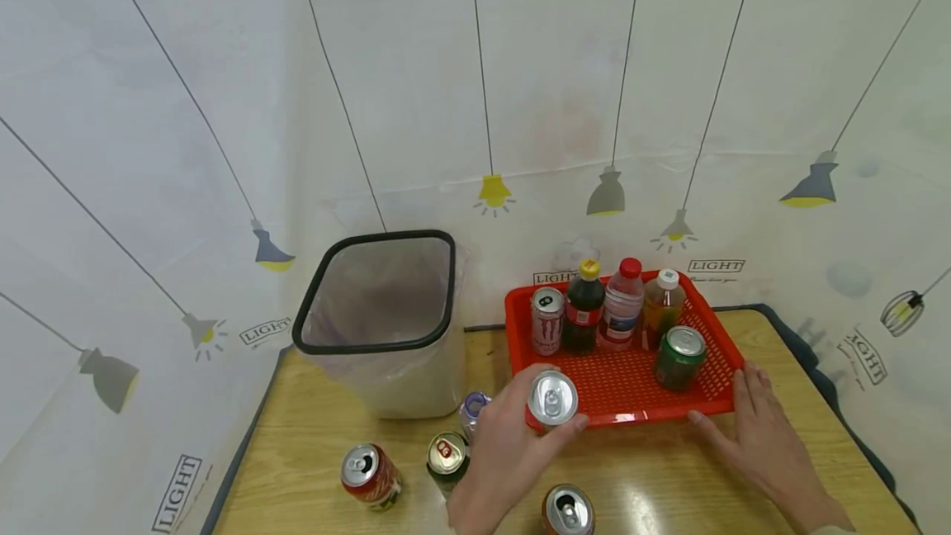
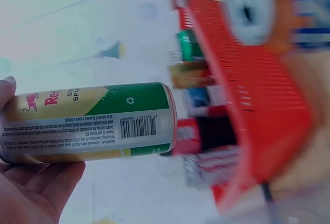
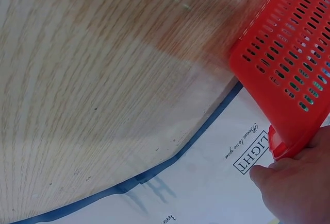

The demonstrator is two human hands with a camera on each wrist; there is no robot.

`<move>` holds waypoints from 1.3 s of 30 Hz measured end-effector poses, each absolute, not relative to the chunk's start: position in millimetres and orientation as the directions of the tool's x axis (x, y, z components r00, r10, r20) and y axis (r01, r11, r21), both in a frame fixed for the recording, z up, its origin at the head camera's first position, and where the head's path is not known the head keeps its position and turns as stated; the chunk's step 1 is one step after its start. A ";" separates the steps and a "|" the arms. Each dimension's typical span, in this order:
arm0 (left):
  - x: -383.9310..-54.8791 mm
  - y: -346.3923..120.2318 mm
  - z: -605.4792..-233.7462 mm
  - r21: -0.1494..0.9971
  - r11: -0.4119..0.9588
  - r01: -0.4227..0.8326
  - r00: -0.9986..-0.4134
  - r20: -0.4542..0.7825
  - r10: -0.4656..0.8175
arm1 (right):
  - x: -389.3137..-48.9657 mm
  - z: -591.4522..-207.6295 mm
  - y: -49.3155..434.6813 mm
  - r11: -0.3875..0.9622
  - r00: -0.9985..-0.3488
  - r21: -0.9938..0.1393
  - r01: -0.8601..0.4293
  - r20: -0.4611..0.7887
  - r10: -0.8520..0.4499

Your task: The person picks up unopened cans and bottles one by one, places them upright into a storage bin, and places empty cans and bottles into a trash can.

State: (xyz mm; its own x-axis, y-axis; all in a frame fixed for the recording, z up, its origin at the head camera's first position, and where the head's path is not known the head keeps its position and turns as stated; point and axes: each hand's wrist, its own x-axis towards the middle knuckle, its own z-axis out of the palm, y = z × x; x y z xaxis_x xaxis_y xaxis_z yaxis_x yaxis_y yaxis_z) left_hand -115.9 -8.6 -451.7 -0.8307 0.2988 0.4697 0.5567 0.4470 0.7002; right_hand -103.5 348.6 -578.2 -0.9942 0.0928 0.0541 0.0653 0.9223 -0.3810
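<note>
My left hand (image 1: 501,444) grips a tall Red Bull can (image 2: 93,121) with green, gold and silver sides. The can's silver top (image 1: 553,399) faces up over the basket's front left corner. At the front right corner of the red plastic basket (image 1: 624,418), my right hand (image 1: 773,444) holds the rim, fingers at the side and thumb at the front. Inside the basket stand a pink-and-white can (image 1: 547,324), a dark cola bottle (image 1: 583,316), a red-capped bottle (image 1: 622,308), a white-capped amber bottle (image 1: 663,308) and a green can (image 1: 679,360).
A bin (image 1: 416,378) with a black rim and clear liner stands left of the basket. Near the front are a red can (image 1: 371,477), a dark green can (image 1: 448,461), a purple-topped can (image 1: 473,411) partly behind my left hand, and an orange-brown can (image 1: 568,510).
</note>
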 end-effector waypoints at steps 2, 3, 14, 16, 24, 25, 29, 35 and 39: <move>-125.3 4.3 -441.4 0.743 0.426 0.516 -0.855 0.415 0.311 | -103.9 -578.2 347.8 0.920 -0.994 -0.385 0.071 0.048 0.097; -130.4 11.0 -437.9 0.762 0.420 0.493 -0.866 0.387 0.316 | -104.0 -578.3 347.5 0.919 -0.994 -0.388 0.075 0.044 0.100; -186.6 70.6 -467.9 0.850 0.383 0.361 -0.883 0.179 0.434 | -105.0 -583.3 344.3 0.914 -0.994 -0.399 0.069 0.050 0.097; -195.4 78.5 -477.4 0.863 0.371 0.344 -0.870 0.144 0.471 | -105.0 -584.0 344.5 0.918 -0.994 -0.392 0.067 0.058 0.098; -224.0 103.8 -505.8 0.867 0.414 0.278 -0.835 0.005 0.551 | -104.9 -579.7 345.7 0.926 -0.993 -0.372 0.067 0.069 0.099; -226.9 106.8 -509.1 0.865 0.427 0.263 -0.843 -0.009 0.538 | -104.7 -579.2 345.7 0.926 -0.993 -0.371 0.068 0.069 0.101; -236.9 117.7 -523.6 0.853 0.480 0.206 -0.887 -0.045 0.459 | -102.3 -578.2 346.1 0.925 -0.992 -0.371 0.076 0.062 0.106; -243.8 126.8 -538.5 0.810 0.566 0.156 -0.930 -0.073 0.361 | -102.4 -578.7 347.1 0.923 -0.992 -0.373 0.097 0.035 0.118; -246.6 132.5 -543.2 0.813 0.561 0.158 -0.933 -0.064 0.355 | -103.9 -579.3 348.7 0.921 -0.992 -0.380 0.090 0.046 0.115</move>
State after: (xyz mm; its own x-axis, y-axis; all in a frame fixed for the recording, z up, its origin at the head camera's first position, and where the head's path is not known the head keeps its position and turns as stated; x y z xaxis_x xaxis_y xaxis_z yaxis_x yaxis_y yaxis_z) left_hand -246.6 132.5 -543.2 -0.9328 0.3548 -0.0638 0.1577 0.5607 0.8128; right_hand -103.9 348.7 -579.3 -0.9923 0.1153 0.0455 0.0895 0.9205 -0.3803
